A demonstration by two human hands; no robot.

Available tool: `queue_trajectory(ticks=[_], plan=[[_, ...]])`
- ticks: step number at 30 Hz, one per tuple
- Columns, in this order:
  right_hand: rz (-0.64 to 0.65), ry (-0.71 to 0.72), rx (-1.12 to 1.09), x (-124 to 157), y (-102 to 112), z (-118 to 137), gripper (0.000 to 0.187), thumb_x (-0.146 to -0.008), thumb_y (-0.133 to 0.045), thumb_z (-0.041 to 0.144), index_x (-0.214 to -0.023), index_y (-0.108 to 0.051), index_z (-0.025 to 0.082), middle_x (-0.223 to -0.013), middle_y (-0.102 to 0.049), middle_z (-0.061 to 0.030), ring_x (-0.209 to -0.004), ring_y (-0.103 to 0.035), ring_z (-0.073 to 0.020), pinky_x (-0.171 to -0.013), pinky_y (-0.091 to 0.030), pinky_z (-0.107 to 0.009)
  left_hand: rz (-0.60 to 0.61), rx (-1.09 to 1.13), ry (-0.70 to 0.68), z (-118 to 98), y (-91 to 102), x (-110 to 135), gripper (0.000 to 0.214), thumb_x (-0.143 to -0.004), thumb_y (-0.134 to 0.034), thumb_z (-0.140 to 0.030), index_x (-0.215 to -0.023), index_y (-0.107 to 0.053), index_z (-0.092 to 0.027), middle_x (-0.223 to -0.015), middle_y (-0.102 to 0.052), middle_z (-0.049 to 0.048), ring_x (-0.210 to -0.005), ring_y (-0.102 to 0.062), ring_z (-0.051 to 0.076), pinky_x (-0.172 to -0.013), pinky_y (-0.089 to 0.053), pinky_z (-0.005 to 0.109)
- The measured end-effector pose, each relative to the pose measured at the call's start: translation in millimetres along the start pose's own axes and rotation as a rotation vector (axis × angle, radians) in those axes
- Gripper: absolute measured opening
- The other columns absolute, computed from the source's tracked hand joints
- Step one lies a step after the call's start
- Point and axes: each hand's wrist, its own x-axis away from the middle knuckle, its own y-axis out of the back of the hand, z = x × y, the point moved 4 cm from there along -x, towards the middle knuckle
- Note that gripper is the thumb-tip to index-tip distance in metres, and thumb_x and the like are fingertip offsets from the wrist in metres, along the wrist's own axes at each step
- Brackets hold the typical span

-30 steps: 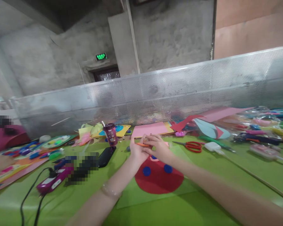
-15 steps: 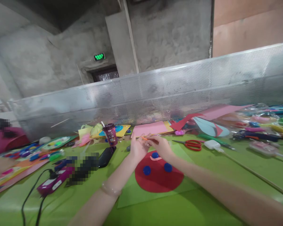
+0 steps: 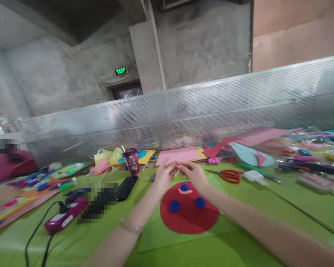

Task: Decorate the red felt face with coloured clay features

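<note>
My left hand (image 3: 163, 175) and my right hand (image 3: 193, 173) meet just above the table, fingers pinched on a small orange piece (image 3: 176, 166) between them. Below them a red paper circle (image 3: 189, 213) lies on a green sheet (image 3: 156, 233). The circle bears three blue dots (image 3: 174, 205) and a thin pink curved strip (image 3: 185, 191). A beaded bracelet sits on my left wrist.
Red-handled scissors (image 3: 229, 174) and a white glue bottle (image 3: 254, 175) lie to the right. A dark cup with a straw (image 3: 131, 160), a black phone (image 3: 126, 187) and a purple glue gun with a cord (image 3: 59, 219) are on the left. Coloured paper and a perforated metal screen (image 3: 211, 107) line the back.
My hands have lifted off the red circle and drawn together above its far edge, uncovering the pink strip and top blue dot. The view has shifted slightly.
</note>
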Motion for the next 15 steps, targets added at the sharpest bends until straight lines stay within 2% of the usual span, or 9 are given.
queue_trajectory(ticks=[5,10,15], plan=[[0.018,-0.001,-0.049,1.8,-3.1,0.2,0.018,-0.069,-0.059,0.02,-0.086,-0.064,0.016,-0.08,-0.068,-0.0038,-0.07,-0.063,-0.016,-0.067,-0.05,-0.029,-0.015,-0.014,-0.008,0.8,4.7,-3.0,0.033,-0.074,-0.063,-0.003,-0.102,-0.05,-0.016,-0.075,-0.067,0.0038,-0.06,-0.063,0.012,-0.054,-0.05,0.019],[0.021,-0.009,-0.072,1.9,-5.0,-2.9,0.011,-0.07,-0.062,0.026,-0.075,-0.06,0.017,-0.068,-0.066,-0.0026,-0.064,-0.063,-0.0164,-0.063,-0.051,-0.029,-0.021,-0.018,0.002,2.1,7.6,-4.9,0.03,-0.073,-0.066,-0.005,-0.097,-0.052,-0.015,-0.074,-0.066,0.0033,-0.062,-0.064,0.012,-0.058,-0.05,0.02],[0.021,0.011,-0.066,3.9,-5.0,0.0,0.017,-0.07,-0.063,0.028,-0.083,-0.061,0.017,-0.074,-0.067,-0.0023,-0.067,-0.062,-0.0154,-0.065,-0.051,-0.029,-0.027,-0.02,0.016,5.0,10.0,-7.1,0.017,-0.083,-0.057,-0.014,-0.1,-0.055,-0.012,-0.083,-0.062,0.0015,-0.065,-0.06,0.01,-0.058,-0.052,0.024]])
